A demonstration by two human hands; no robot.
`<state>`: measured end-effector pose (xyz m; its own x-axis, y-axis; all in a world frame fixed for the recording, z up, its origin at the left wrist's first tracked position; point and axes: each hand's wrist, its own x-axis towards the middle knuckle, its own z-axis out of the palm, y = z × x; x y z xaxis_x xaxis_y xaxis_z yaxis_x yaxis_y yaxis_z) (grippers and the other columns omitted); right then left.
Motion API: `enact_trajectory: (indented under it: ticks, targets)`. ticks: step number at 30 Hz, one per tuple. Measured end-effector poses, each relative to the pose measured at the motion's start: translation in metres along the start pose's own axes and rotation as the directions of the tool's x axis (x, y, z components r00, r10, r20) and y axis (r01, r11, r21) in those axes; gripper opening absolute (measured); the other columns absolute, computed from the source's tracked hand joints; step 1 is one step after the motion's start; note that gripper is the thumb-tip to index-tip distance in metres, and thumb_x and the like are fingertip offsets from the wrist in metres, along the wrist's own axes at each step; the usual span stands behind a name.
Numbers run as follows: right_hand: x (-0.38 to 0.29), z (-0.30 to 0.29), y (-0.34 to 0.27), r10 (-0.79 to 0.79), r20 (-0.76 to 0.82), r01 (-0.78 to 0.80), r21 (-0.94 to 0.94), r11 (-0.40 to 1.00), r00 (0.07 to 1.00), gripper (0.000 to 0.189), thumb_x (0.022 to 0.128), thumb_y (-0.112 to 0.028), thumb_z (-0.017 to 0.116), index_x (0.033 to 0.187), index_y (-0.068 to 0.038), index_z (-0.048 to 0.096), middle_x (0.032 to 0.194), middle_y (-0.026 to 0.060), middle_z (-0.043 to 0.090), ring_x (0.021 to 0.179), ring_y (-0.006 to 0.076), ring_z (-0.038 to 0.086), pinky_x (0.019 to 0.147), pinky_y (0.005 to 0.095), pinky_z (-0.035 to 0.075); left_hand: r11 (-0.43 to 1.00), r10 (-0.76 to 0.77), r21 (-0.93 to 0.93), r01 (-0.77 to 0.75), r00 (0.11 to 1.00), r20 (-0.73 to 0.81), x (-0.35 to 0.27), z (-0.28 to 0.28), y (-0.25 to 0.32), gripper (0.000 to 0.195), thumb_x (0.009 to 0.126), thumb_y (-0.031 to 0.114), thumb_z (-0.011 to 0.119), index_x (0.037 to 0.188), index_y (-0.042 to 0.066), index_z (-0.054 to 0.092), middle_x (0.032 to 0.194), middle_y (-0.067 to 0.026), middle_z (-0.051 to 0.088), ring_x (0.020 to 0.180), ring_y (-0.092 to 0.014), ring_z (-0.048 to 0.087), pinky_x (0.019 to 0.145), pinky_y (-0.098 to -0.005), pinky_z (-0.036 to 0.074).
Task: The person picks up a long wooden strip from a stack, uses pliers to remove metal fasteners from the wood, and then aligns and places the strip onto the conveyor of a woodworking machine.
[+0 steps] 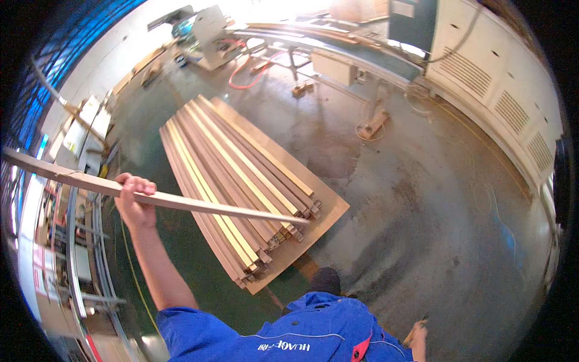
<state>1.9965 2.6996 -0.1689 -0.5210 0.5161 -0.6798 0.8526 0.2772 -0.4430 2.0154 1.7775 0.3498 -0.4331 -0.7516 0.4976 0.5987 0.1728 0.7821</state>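
My left hand [135,201] is raised at the left, closed around a long wooden strip [181,200]. The strip slants across the view, one end at the left rim, the other over a stack of wooden strips [235,181]. That stack, brown with several pale yellow strips, lies on a flat brown board [332,206] on the floor. Low at the right, my right hand [418,337] holds a small tool [410,335] with a yellowish handle and a dark tip; its kind is unclear.
Metal rails and a rack [74,253] stand along the left. A conveyor-like machine table [362,56] crosses the back, with a vented machine cabinet [488,90] at the right. A red hose [249,86] lies on the floor [393,203].
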Motion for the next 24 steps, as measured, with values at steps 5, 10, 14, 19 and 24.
enact_trajectory:
  ticks: [5, 10, 14, 19, 24]
  targets:
    - [0.185, -0.056, -0.298, -0.44, -0.122, 0.443, -0.001, 0.896, 0.89, 0.035, 0.1, -0.032, 0.068, 0.113, 0.0, 0.059, 0.085, 0.0095, 0.061, 0.05, 0.0248, 0.052, 0.045, 0.04, 0.042, 0.954, -0.058, 0.265, 0.14, 0.953, -0.296, 0.011, -0.039, -0.035, 0.012, 0.093, 0.009, 0.066, 0.1, 0.009, 0.056, 0.071, 0.0005, 0.049, 0.062, -0.011, 0.049, 0.059, -0.0293, 0.045]
    - [0.26, 0.006, -0.537, -0.37, -0.088, 0.363, -0.092, 0.927, 0.925, 0.033, 0.099, -0.026, 0.069, 0.116, 0.001, 0.058, 0.081, 0.0094, 0.063, 0.052, 0.0219, 0.055, 0.047, 0.0394, 0.043, 0.83, -0.037, 0.44, 0.342, 0.822, -0.569, 0.012, 0.01, -0.124, 0.018, 0.085, 0.007, 0.074, 0.094, 0.01, 0.059, 0.072, 0.001, 0.055, 0.055, -0.009, 0.055, 0.049, -0.0239, 0.045]
    - [0.279, 0.091, -0.657, -0.506, 0.134, 0.516, -0.385, 0.766, 0.852, 0.03, 0.096, -0.028, 0.07, 0.103, 0.001, 0.067, 0.068, 0.0064, 0.064, 0.058, 0.0222, 0.062, 0.053, 0.0406, 0.048, 0.742, -0.143, 0.422, 0.52, 0.739, -0.659, 0.007, 0.029, -0.241, 0.019, 0.082, 0.004, 0.076, 0.09, 0.009, 0.06, 0.078, -0.0006, 0.061, 0.059, -0.008, 0.056, 0.052, -0.024, 0.047]
    - [0.275, 0.216, -0.745, -0.462, 0.415, 0.622, -0.532, 0.575, 0.783, 0.028, 0.092, -0.028, 0.071, 0.085, -0.001, 0.071, 0.07, 0.0106, 0.068, 0.06, 0.0243, 0.064, 0.059, 0.0413, 0.051, 0.585, -0.149, 0.389, 0.711, 0.566, -0.811, 0.024, 0.069, -0.404, 0.019, 0.078, 0.008, 0.079, 0.086, 0.005, 0.062, 0.076, -0.0007, 0.06, 0.07, -0.014, 0.057, 0.061, -0.0338, 0.049]
    - [0.303, 0.337, -0.854, -0.318, 0.456, 0.554, -0.632, 0.542, 0.831, 0.035, 0.082, -0.035, 0.081, 0.085, -0.001, 0.076, 0.077, 0.0124, 0.074, 0.072, 0.0242, 0.073, 0.069, 0.0407, 0.055, 0.326, -0.18, 0.385, 0.863, 0.457, -0.871, 0.067, 0.1, -0.532, 0.024, 0.072, 0.014, 0.081, 0.084, 0.0, 0.065, 0.079, -0.0076, 0.066, 0.074, -0.018, 0.062, 0.064, -0.0387, 0.052]
